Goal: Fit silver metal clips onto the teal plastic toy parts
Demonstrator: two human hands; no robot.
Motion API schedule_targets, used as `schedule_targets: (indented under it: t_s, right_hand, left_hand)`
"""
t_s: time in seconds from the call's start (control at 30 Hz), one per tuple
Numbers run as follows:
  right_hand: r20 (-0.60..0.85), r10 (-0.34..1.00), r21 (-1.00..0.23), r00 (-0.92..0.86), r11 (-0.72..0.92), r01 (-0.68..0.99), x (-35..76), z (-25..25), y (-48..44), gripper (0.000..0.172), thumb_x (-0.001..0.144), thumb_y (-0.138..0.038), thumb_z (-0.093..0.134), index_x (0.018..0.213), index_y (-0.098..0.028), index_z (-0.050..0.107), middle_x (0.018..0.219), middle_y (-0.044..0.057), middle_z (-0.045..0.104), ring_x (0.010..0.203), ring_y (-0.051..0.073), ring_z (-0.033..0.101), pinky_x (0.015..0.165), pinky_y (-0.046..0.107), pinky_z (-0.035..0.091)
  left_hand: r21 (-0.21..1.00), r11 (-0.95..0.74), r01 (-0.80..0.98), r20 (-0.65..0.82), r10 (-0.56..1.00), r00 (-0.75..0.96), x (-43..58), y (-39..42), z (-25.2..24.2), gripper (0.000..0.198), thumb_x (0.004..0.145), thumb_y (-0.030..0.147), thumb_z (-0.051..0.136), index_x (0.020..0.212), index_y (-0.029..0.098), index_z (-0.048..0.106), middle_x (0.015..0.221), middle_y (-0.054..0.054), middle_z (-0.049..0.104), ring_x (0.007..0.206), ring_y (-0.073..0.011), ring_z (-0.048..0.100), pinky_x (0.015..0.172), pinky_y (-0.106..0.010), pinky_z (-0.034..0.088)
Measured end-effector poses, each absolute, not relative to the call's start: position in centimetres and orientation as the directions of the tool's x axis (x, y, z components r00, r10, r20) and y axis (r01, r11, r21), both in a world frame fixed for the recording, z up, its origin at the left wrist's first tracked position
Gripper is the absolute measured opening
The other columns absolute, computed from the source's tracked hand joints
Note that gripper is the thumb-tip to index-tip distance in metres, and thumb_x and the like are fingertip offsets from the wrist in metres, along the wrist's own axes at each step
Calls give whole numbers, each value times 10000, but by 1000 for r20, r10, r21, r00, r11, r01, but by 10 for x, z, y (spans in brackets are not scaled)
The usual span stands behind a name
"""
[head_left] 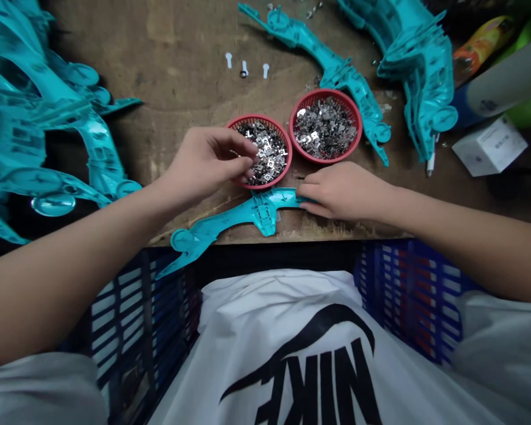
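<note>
My left hand [206, 164] hangs over the nearer red plastic bowl [259, 127], its fingertips pinched together at the heap of small silver metal clips [268, 154]. Whether a clip is between those fingers I cannot tell. My right hand [340, 192] grips the end of a teal plastic moulded part [256, 211] lying along the front edge of the wooden workbench [115, 35]. A second red bowl [325, 94], full of similar clips [325, 128], stands just beyond, to the right of the first.
Large teal moulded parts [26, 112] are heaped at the left, and others [413, 65] lie at the back right. Several small white pieces [245, 68] lie on the bench. A white box [489, 146] sits at the right. Blue crates [411, 295] stand below the bench edge.
</note>
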State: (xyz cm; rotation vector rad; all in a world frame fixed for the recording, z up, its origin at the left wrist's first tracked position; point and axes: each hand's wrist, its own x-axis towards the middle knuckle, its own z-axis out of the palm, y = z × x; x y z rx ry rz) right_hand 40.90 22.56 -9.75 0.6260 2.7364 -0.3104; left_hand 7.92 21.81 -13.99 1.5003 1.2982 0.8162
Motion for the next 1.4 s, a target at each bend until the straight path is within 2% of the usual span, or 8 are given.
schedule_targets:
  t_s: [0.13, 0.3, 0.4, 0.63, 0.77, 1.2, 1.3, 1.4]
  right_hand:
    - [-334, 379, -158, -863, 880, 447, 415, -101, 229, 318, 1299, -348, 628, 1241, -154, 873, 1075, 153, 872, 885, 276, 693, 741, 409, 188]
    - [-312, 344, -187, -886, 892, 412, 416, -105, 230, 320, 1283, -325, 630, 1177, -169, 889, 1009, 134, 858, 848, 263, 661, 742, 409, 188]
    - [-308, 345, -217, -886, 882, 419, 416, -105, 230, 297, 1273, -318, 660, 1158, -177, 895, 1030, 135, 865, 853, 261, 663, 750, 408, 201]
    - [-333, 344, -205, -878, 882, 424, 414, -103, 229, 275, 1262, -302, 667, 1237, -196, 919, 1151, 146, 907, 917, 286, 702, 752, 414, 243]
    - [-334, 343, -205, -878, 883, 423, 413, -105, 230, 255, 1266, -307, 686, 1229, -189, 909, 1141, 145, 899, 905, 286, 715, 751, 412, 255]
    - [-339, 350, -199, -873, 881, 430, 414, -105, 230, 206, 1226, -278, 716, 1209, -194, 904, 1177, 144, 912, 944, 295, 752, 752, 408, 288]
    - [-266, 432, -283, -862, 820, 498, 415, -107, 231, 249, 1210, -278, 677, 1226, -198, 912, 1183, 152, 913, 995, 311, 772, 790, 406, 382]
    - [-120, 598, -511, -793, 648, 566, 411, -105, 227, 347, 1203, -299, 672, 1455, -206, 891, 1270, 137, 921, 1101, 322, 815, 920, 417, 534]
  left_hand:
    - [584, -349, 733, 41, 914, 403, 59, 231, -138, 210, 1056, 277, 806, 1191, 254, 965, 1176, -97, 935, 1215, -393, 861, 1294, -687, 674]
    - [403, -538, 740, 87, 828, 554, 58, 228, -149, 341, 1217, 403, 641, 1296, 294, 955, 1530, -138, 919, 1491, -468, 804, 1287, -722, 620]
    - [436, -538, 721, 105, 826, 553, 64, 223, -157, 305, 1199, 406, 674, 1290, 338, 957, 1587, -111, 916, 1599, -489, 773, 1346, -751, 579]
    - [554, -384, 738, 48, 900, 432, 75, 227, -160, 328, 1071, 292, 782, 1343, 254, 962, 1373, -118, 961, 1331, -432, 879, 1268, -644, 662]
    - [606, -327, 726, 81, 932, 352, 78, 228, -164, 299, 1009, 288, 856, 1276, 314, 988, 1318, -90, 967, 1286, -422, 877, 1261, -620, 682]
    - [737, -242, 631, 100, 962, 252, 79, 226, -170, 250, 1000, 341, 878, 1218, 347, 999, 1282, -66, 978, 1282, -389, 881, 1298, -591, 692]
    - [742, -277, 610, 143, 955, 259, 85, 219, -162, 195, 1046, 390, 852, 1167, 385, 1006, 1236, -54, 969, 1311, -384, 870, 1312, -628, 689]
    - [773, -304, 557, 176, 946, 272, 102, 203, -145, 177, 1086, 420, 822, 1044, 401, 994, 1167, -46, 952, 1320, -382, 865, 1305, -657, 690]
